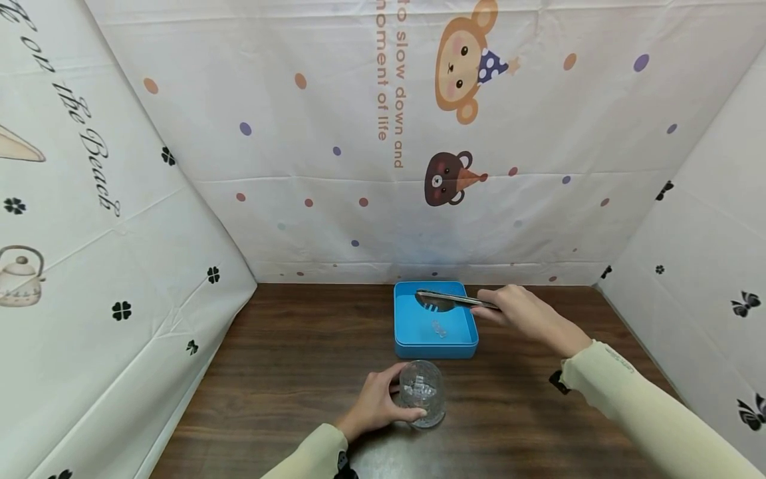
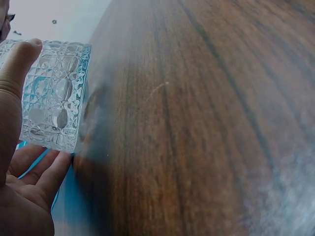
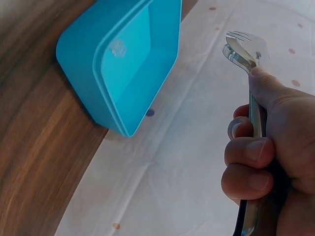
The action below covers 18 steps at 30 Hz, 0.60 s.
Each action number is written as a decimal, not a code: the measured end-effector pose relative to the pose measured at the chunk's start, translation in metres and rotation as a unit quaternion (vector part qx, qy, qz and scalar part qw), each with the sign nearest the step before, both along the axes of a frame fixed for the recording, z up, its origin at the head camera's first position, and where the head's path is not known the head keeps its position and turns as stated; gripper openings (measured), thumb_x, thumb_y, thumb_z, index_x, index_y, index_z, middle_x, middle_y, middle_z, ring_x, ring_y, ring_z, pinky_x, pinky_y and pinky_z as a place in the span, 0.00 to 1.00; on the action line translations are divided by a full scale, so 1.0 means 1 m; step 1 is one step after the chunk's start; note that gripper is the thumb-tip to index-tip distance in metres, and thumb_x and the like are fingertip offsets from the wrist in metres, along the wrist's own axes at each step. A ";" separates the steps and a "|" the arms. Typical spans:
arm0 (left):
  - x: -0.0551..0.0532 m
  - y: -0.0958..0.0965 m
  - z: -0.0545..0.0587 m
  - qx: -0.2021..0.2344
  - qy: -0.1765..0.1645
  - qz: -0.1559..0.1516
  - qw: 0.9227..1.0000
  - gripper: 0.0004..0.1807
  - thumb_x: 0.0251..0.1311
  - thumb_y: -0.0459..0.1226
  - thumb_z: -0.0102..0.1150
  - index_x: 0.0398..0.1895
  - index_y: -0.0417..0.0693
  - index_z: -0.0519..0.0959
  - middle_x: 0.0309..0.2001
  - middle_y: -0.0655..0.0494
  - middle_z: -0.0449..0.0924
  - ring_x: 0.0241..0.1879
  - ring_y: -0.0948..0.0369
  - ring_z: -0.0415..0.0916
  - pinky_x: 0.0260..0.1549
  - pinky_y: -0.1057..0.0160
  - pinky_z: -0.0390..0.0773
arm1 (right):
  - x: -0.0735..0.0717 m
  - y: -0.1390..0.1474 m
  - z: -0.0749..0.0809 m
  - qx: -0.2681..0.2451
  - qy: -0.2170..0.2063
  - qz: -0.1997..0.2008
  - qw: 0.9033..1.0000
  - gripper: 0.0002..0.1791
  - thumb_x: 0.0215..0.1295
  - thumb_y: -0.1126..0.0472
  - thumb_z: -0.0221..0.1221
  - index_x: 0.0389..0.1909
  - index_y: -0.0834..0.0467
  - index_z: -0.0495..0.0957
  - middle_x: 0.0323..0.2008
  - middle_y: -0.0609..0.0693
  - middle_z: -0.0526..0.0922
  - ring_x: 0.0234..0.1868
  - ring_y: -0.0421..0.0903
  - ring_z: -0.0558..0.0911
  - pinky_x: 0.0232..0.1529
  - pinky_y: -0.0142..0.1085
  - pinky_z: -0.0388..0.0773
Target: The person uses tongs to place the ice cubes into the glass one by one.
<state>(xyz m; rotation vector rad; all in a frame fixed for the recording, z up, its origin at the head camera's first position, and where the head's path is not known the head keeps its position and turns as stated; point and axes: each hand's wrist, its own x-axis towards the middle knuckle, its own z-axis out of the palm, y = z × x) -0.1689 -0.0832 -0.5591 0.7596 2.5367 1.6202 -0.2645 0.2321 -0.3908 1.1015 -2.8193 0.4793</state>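
Note:
My left hand (image 1: 378,403) holds a clear patterned glass (image 1: 423,397) upright on the table, thumb at one side and fingers at the other. Clear pieces show inside it. In the left wrist view the thumb presses the glass's (image 2: 59,93) embossed wall. My right hand (image 1: 523,314) grips metal serving tongs (image 1: 457,299) with a fork end and a spoon end, held over the blue box. A faint clear shape (image 3: 263,50) shows beside the tongs' tips in the right wrist view; whether it is pinched is unclear.
The open blue box (image 1: 437,350) stands on the brown wooden table (image 1: 311,359) near its back edge, beyond the glass. A few clear pieces (image 1: 439,328) lie on its floor. White printed cloth (image 1: 335,166) hangs behind the table and at both sides.

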 end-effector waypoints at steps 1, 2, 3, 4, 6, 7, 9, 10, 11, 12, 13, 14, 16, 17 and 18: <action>0.000 0.000 0.000 -0.001 0.000 0.001 1.000 0.40 0.51 0.55 0.79 0.67 0.54 0.75 0.56 0.55 0.83 0.51 0.65 0.83 0.48 0.70 0.83 | 0.004 0.000 0.000 -0.003 0.002 0.006 1.000 0.13 0.76 0.54 0.60 0.29 0.50 0.75 0.16 0.39 0.63 0.15 0.32 0.63 0.22 0.30 0.67; 0.000 0.000 0.000 -0.002 -0.001 0.002 1.000 0.41 0.51 0.55 0.79 0.67 0.54 0.75 0.56 0.55 0.82 0.51 0.65 0.83 0.48 0.70 0.83 | 0.007 0.000 0.000 -0.007 0.003 0.012 1.000 0.13 0.76 0.54 0.61 0.28 0.49 0.74 0.16 0.38 0.62 0.15 0.32 0.63 0.22 0.30 0.67; 0.000 0.000 0.000 -0.002 -0.001 0.003 1.000 0.41 0.50 0.55 0.79 0.67 0.54 0.76 0.56 0.55 0.82 0.51 0.65 0.83 0.48 0.70 0.83 | 0.011 -0.001 0.000 -0.010 0.004 0.018 1.000 0.14 0.75 0.54 0.61 0.28 0.49 0.74 0.16 0.38 0.62 0.16 0.31 0.63 0.21 0.29 0.66; 0.000 0.000 0.000 -0.003 -0.001 0.004 1.000 0.41 0.50 0.55 0.79 0.67 0.54 0.76 0.56 0.55 0.82 0.51 0.65 0.83 0.48 0.70 0.83 | 0.014 -0.001 -0.001 -0.012 0.006 0.024 1.000 0.14 0.75 0.54 0.62 0.27 0.49 0.73 0.17 0.37 0.61 0.16 0.31 0.63 0.21 0.29 0.66; 0.000 -0.001 0.000 -0.003 0.000 0.005 1.000 0.41 0.50 0.55 0.79 0.67 0.54 0.76 0.56 0.55 0.82 0.51 0.65 0.83 0.48 0.70 0.83 | 0.022 -0.001 -0.001 -0.017 0.006 0.037 0.999 0.13 0.75 0.54 0.62 0.28 0.48 0.74 0.17 0.36 0.63 0.17 0.29 0.64 0.21 0.28 0.68; 0.000 -0.001 0.000 -0.003 0.000 0.005 1.000 0.41 0.50 0.55 0.79 0.67 0.54 0.76 0.56 0.55 0.82 0.51 0.65 0.83 0.48 0.70 0.83 | 0.026 -0.001 -0.002 -0.018 0.006 0.041 0.999 0.13 0.75 0.54 0.62 0.28 0.48 0.74 0.17 0.35 0.63 0.17 0.29 0.64 0.21 0.28 0.68; 0.000 0.000 0.000 -0.003 -0.001 0.005 1.000 0.41 0.50 0.55 0.79 0.67 0.54 0.76 0.56 0.55 0.82 0.51 0.65 0.83 0.48 0.70 0.83 | 0.034 -0.001 -0.003 -0.020 0.003 0.048 0.999 0.11 0.75 0.55 0.62 0.29 0.48 0.75 0.18 0.34 0.64 0.18 0.28 0.65 0.21 0.27 0.69; 0.000 0.000 -0.001 -0.002 -0.001 0.004 1.000 0.41 0.50 0.55 0.79 0.67 0.54 0.76 0.56 0.55 0.82 0.51 0.65 0.83 0.48 0.70 0.83 | 0.037 -0.001 -0.004 -0.021 0.002 0.052 0.998 0.11 0.75 0.55 0.62 0.30 0.49 0.76 0.18 0.34 0.65 0.18 0.28 0.65 0.22 0.27 0.69; 0.000 0.000 -0.001 -0.002 0.000 0.003 1.000 0.40 0.50 0.55 0.79 0.67 0.54 0.75 0.56 0.55 0.82 0.51 0.65 0.83 0.48 0.70 0.83 | 0.041 -0.002 -0.004 -0.024 -0.002 0.056 0.998 0.11 0.75 0.56 0.61 0.30 0.49 0.76 0.19 0.34 0.66 0.18 0.27 0.65 0.22 0.27 0.69; 0.000 0.000 -0.001 -0.001 0.001 0.002 1.000 0.40 0.51 0.55 0.79 0.67 0.54 0.75 0.56 0.55 0.82 0.51 0.65 0.83 0.48 0.70 0.83 | 0.045 -0.002 -0.005 -0.027 -0.002 0.060 0.998 0.11 0.75 0.56 0.62 0.30 0.49 0.76 0.19 0.33 0.66 0.18 0.27 0.65 0.22 0.27 0.69; 0.000 0.000 -0.002 -0.001 0.001 0.000 1.000 0.40 0.51 0.54 0.79 0.67 0.54 0.75 0.56 0.54 0.82 0.51 0.65 0.83 0.48 0.70 0.83 | 0.048 -0.002 -0.006 -0.029 -0.005 0.063 0.998 0.11 0.75 0.56 0.62 0.29 0.49 0.75 0.18 0.34 0.65 0.17 0.27 0.64 0.21 0.26 0.68; 0.000 0.000 -0.002 -0.001 0.003 -0.001 1.000 0.40 0.51 0.54 0.79 0.67 0.53 0.75 0.56 0.54 0.82 0.51 0.64 0.83 0.48 0.70 0.83 | 0.052 -0.002 -0.006 -0.032 -0.009 0.067 0.997 0.11 0.75 0.56 0.62 0.29 0.49 0.76 0.18 0.33 0.65 0.18 0.27 0.65 0.22 0.26 0.68; 0.000 0.000 -0.002 0.000 0.004 -0.002 1.000 0.40 0.51 0.54 0.79 0.67 0.53 0.75 0.56 0.53 0.82 0.51 0.64 0.84 0.48 0.69 0.83 | 0.058 -0.003 -0.008 -0.034 -0.009 0.073 0.997 0.12 0.75 0.56 0.62 0.29 0.47 0.74 0.18 0.32 0.65 0.18 0.27 0.63 0.22 0.26 0.67; 0.000 0.000 -0.003 0.000 0.004 -0.002 1.000 0.40 0.51 0.53 0.79 0.67 0.53 0.75 0.56 0.52 0.82 0.51 0.64 0.84 0.48 0.69 0.83 | 0.062 -0.003 -0.009 -0.035 -0.012 0.076 0.996 0.11 0.75 0.55 0.61 0.29 0.47 0.75 0.18 0.32 0.65 0.18 0.26 0.63 0.22 0.26 0.66; 0.000 0.000 -0.003 0.001 0.003 -0.002 1.000 0.40 0.52 0.53 0.79 0.68 0.53 0.75 0.56 0.52 0.82 0.51 0.63 0.84 0.48 0.69 0.83 | 0.064 -0.003 -0.009 -0.036 -0.012 0.078 0.996 0.11 0.75 0.55 0.62 0.29 0.46 0.75 0.18 0.31 0.65 0.18 0.26 0.63 0.22 0.25 0.66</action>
